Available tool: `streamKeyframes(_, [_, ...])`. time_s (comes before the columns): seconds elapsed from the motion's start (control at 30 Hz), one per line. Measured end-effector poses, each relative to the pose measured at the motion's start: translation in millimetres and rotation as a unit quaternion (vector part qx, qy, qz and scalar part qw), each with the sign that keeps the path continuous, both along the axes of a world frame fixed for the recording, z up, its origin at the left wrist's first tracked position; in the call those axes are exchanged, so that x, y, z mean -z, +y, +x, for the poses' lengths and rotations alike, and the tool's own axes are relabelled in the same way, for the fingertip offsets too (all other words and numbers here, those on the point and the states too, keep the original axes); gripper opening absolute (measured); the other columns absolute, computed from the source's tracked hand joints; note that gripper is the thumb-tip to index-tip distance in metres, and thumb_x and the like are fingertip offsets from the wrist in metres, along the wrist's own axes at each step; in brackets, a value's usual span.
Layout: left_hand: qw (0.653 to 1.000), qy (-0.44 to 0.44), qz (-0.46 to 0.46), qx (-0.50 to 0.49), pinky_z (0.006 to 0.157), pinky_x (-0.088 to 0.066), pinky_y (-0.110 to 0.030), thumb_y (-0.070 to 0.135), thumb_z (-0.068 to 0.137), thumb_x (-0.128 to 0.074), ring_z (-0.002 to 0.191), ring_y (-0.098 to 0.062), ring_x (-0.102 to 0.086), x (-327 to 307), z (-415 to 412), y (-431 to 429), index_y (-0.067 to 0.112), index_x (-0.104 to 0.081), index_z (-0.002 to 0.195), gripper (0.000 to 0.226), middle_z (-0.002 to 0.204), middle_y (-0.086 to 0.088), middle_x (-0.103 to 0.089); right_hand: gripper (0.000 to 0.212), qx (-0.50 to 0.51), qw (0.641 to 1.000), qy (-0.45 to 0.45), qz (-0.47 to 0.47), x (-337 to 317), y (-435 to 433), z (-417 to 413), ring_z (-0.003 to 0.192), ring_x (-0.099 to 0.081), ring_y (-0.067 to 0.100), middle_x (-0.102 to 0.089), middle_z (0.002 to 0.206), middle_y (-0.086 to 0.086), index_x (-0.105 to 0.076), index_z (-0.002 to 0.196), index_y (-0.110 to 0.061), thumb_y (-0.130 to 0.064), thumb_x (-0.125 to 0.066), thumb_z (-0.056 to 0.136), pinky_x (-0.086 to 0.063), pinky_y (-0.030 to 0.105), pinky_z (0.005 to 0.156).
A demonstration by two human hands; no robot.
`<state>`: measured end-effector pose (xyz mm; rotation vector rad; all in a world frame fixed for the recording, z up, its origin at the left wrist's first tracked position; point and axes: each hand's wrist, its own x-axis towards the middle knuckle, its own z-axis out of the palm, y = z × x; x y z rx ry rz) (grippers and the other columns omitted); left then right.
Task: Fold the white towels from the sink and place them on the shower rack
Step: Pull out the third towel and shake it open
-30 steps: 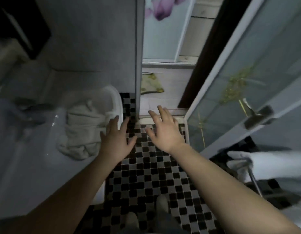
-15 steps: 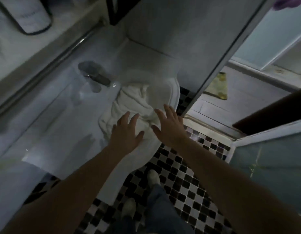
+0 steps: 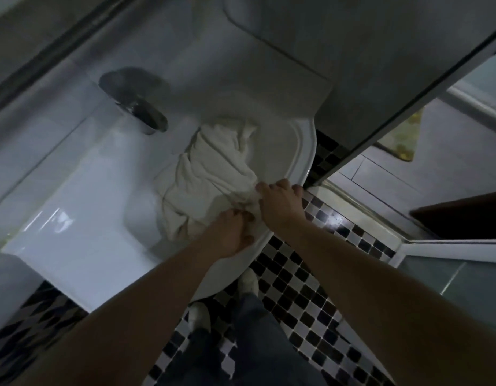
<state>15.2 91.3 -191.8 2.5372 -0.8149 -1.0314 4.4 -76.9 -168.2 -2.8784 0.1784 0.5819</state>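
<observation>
Both hands in at white oval ceramic sink (image 3: 302, 151). Crumpled white cloth towels (image 3: 210, 174) heaped in basin, just beside chrome tap (image 3: 146, 118). Left hand (image 3: 230, 232) pinching near edge of heap, fingers curled into fabric. Right hand (image 3: 280, 204) bunched on same edge, close alongside. Step looks like pick-up, folding not begun. Next move calls for lifting one towel clear, finding corners. Shower rack not in view.
</observation>
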Motion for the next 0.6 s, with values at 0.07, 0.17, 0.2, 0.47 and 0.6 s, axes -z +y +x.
streamKeyframes(0.07, [0.998, 0.015, -0.003, -0.063, 0.100, -0.045, -0.036, 0.030, 0.100, -0.057, 0.116, -0.029, -0.061, -0.6, -1.8, -4.9, 0.006, -0.060, 0.131, 0.040, 0.128, -0.014, -0.064, 0.043, 0.005, 1.000, 0.002, 0.028, -2.9, -2.6, 5.5, 0.116, -0.043, 0.030, -0.069, 0.112, 0.004, -0.050, 0.129, -0.026, -0.013, -0.048, 0.088, -0.031, 0.050, 0.099])
streamKeyframes(0.17, [0.991, 0.003, -0.030, -0.130, 0.097, -0.046, -0.036, 0.015, 0.101, -0.052, 0.110, -0.032, -0.062, -9.3, -4.3, -3.3, 0.001, -0.063, 0.121, 0.027, 0.118, -0.017, -0.067, 0.047, 0.042, 0.995, -0.017, 0.085, -7.8, -4.5, 7.8, 0.113, -0.043, 0.029, -0.069, 0.109, 0.006, -0.053, 0.130, -0.027, -0.012, -0.050, 0.086, -0.030, 0.046, 0.094])
streamKeyframes(0.2, [0.988, -0.008, -0.043, -0.147, 0.094, -0.047, -0.036, 0.014, 0.100, -0.053, 0.107, -0.032, -0.064, -15.1, -4.5, 0.1, 0.001, -0.063, 0.119, 0.026, 0.114, -0.017, -0.068, 0.045, 0.055, 0.993, -0.028, 0.103, -11.6, -5.9, 8.0, 0.114, -0.043, 0.029, -0.069, 0.107, 0.005, -0.055, 0.130, -0.027, -0.015, -0.051, 0.087, -0.031, 0.045, 0.093])
streamKeyframes(0.47, [0.966, -0.078, -0.089, -0.230, 0.062, -0.043, -0.020, 0.040, 0.087, -0.075, 0.075, -0.011, -0.065, -85.1, 14.5, 61.0, 0.023, -0.072, 0.091, 0.018, 0.081, 0.004, -0.071, 0.050, 0.142, 0.960, -0.169, 0.175, -74.8, -25.8, 44.6, 0.112, -0.058, 0.034, -0.057, 0.125, 0.013, -0.056, 0.139, -0.017, -0.003, -0.041, 0.093, -0.052, 0.041, 0.091])
streamKeyframes(0.6, [0.952, -0.142, -0.044, -0.269, 0.066, -0.047, -0.025, 0.039, 0.089, -0.072, 0.074, -0.017, -0.064, -112.8, 23.9, 102.8, 0.021, -0.073, 0.085, 0.019, 0.076, 0.002, -0.069, 0.037, 0.155, 0.947, -0.207, 0.192, -110.3, -39.6, 71.4, 0.114, -0.058, 0.033, -0.060, 0.128, 0.014, -0.061, 0.130, -0.012, -0.009, -0.040, 0.100, -0.050, 0.035, 0.089])
